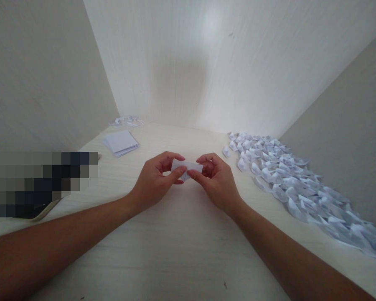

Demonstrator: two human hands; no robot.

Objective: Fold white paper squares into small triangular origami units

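Note:
A small piece of folded white paper (pixel 192 166) is held between my two hands, over the middle of the table. My left hand (pixel 156 177) grips its left part, with the thumb on the near face and the fingers behind and below. On the right side, my right hand (pixel 217 179) pinches the paper with thumb and fingers. Both thumb tips nearly meet at the paper's centre, where creases run downward. Part of the paper's lower side is covered by the thumbs.
Many folded white paper boats (pixel 291 182) lie heaped along the right wall. A stack of white paper sheets (pixel 122 141) sits at the back left, with paper scraps (pixel 127 121) behind it. A dark, pixelated object (pixel 47 184) is at the left edge. Walls enclose the table (pixel 175 251).

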